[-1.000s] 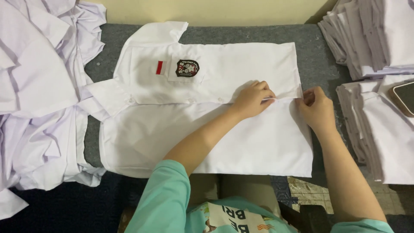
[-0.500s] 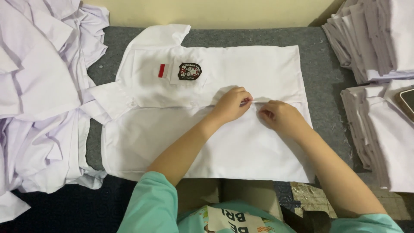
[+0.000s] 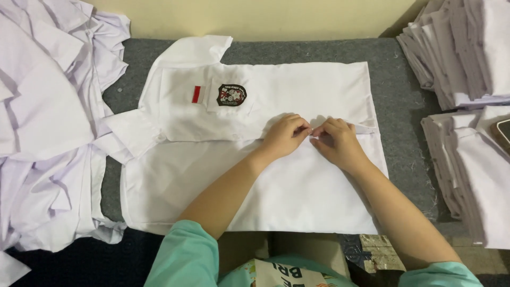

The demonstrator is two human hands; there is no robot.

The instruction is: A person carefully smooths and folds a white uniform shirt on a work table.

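**Item in hand.** White short-sleeved cotton shirt (image 3: 297, 196), laid flat, front up, collar towards the left of the frame and hem towards the right. It fills the centre of the grey felt-like table cover (image 3: 409, 106). The chest pocket carries a dark round embroidered badge (image 3: 231, 95), with a small red-and-white cloth patch (image 3: 196, 94) just to its left.

**Left hand** (image 3: 287, 135). Centre of frame, fingertips pinched on the overlapping front edge of the shirt.

**Right hand** (image 3: 334, 141). Just right of the left hand, fingertips touching it and nipping the same edge. Whether a button sits between the fingers cannot be told.

**Step, as judged.** The shirt front is being closed along its opening, at a point right of centre. The flap gapes slightly near the hem, at centre right.

**Next move calls for.** Both front edges kept aligned and flat, with a fine pinch rather than a pull, so the cloth does not ruck.

**Surroundings.**
- Loose heap of white shirts (image 3: 48, 133), left of frame.
- Stack of folded white shirts (image 3: 467, 48), upper right.
- Second folded white stack (image 3: 473, 170), lower right.
- Teal sleeves (image 3: 186, 255), bottom edge.
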